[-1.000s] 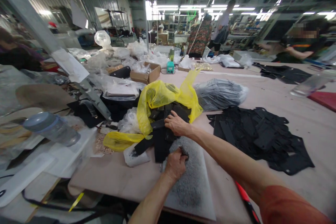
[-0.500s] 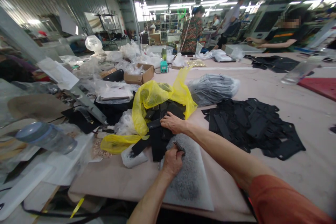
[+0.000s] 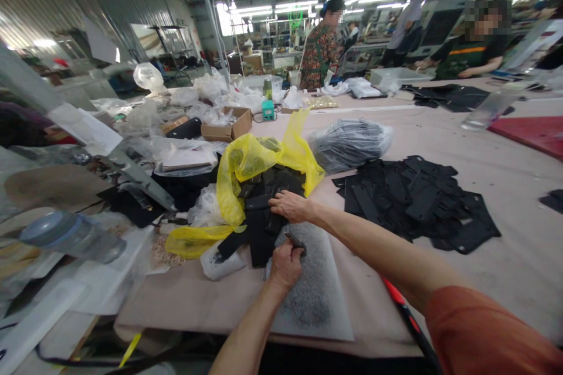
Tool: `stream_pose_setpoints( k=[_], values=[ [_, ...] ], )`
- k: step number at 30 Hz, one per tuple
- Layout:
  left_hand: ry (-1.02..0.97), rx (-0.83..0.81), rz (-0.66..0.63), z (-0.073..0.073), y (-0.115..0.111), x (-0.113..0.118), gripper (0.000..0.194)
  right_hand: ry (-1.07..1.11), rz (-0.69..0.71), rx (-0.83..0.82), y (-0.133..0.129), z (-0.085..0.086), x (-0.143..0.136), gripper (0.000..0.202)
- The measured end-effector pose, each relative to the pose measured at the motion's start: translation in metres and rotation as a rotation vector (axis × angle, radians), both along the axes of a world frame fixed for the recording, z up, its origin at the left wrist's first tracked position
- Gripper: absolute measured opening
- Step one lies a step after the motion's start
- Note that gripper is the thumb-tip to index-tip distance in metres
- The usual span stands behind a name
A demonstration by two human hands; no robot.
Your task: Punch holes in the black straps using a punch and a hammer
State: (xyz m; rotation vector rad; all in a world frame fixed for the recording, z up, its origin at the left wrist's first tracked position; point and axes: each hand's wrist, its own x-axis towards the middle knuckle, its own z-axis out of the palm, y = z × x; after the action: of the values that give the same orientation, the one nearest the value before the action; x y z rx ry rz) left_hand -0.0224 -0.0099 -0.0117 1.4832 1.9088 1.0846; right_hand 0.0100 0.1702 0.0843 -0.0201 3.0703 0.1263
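A small dark flat piece (image 3: 295, 240) is pinched between the thumb and fingers of my left hand (image 3: 285, 265), above a white sheet (image 3: 332, 299) with a grey, speckled middle. My right hand (image 3: 290, 206) lies at the mouth of a yellow plastic bag (image 3: 229, 187), its fingers bent over a black piece (image 3: 275, 222); their tips are partly hidden. Several black pieces spill from the bag toward the table edge. Beside them, a small white pad with black smudges (image 3: 222, 263) rests on the table.
To the right lies a heap of flat black pieces (image 3: 413, 199). Behind it is a clear plastic-wrapped bundle (image 3: 352, 143). A large bottle (image 3: 74, 237) lies at left, near a slanted metal post (image 3: 141, 173). Several people stand or sit beyond the table.
The view has shifted slightly to the right. My right hand has drawn back a little from the pile in the bag. My left hand keeps its pinch on the small dark piece.
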Motion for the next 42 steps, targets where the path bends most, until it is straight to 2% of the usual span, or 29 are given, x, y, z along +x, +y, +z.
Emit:
stream_pose_setpoints(
  k=[3, 7, 17, 20, 23, 26, 30, 32, 35, 39, 42],
  values=[
    [0.004, 0.0, 0.004, -0.001, 0.0, 0.0, 0.016, -0.061, -0.032, -0.074, 0.004, 0.002, -0.008, 0.012],
    [-0.004, 0.016, 0.001, 0.001, 0.0, 0.001, 0.016, -0.017, -0.066, -0.126, 0.009, 0.007, -0.011, 0.014],
    [-0.009, 0.023, 0.001, -0.003, 0.0, 0.0, 0.013, 0.269, -0.316, -0.206, 0.001, 0.012, 0.018, 0.022],
    [-0.01, 0.026, 0.004, -0.003, 0.0, 0.0, 0.014, 0.268, -0.291, -0.236, -0.002, 0.002, 0.029, 0.019],
    [-0.017, 0.042, -0.007, -0.002, 0.0, 0.001, 0.017, 0.243, -0.217, -0.27, -0.007, -0.018, 0.045, 0.017],
    [-0.016, 0.061, -0.016, -0.001, 0.0, 0.0, 0.018, 0.323, -0.164, -0.387, -0.01, -0.04, 0.059, 0.037],
    [-0.02, 0.069, -0.007, -0.002, 0.001, 0.0, 0.018, 0.472, -0.284, -0.523, -0.006, -0.052, 0.066, 0.052],
    [-0.024, 0.075, -0.008, -0.002, 0.001, 0.0, 0.019, 0.452, -0.358, -0.496, -0.002, -0.048, 0.063, 0.055],
    [-0.02, 0.076, -0.006, -0.003, 0.001, 0.001, 0.019, 0.307, -0.388, -0.351, 0.002, -0.033, 0.054, 0.055],
    [-0.028, 0.088, -0.007, -0.003, 0.0, 0.001, 0.018, 0.17, -0.3, -0.114, 0.005, -0.013, 0.042, 0.051],
    [-0.033, 0.091, -0.012, -0.003, 0.0, 0.001, 0.019, 0.125, -0.253, -0.025, 0.008, -0.005, 0.035, 0.048]
  ],
)
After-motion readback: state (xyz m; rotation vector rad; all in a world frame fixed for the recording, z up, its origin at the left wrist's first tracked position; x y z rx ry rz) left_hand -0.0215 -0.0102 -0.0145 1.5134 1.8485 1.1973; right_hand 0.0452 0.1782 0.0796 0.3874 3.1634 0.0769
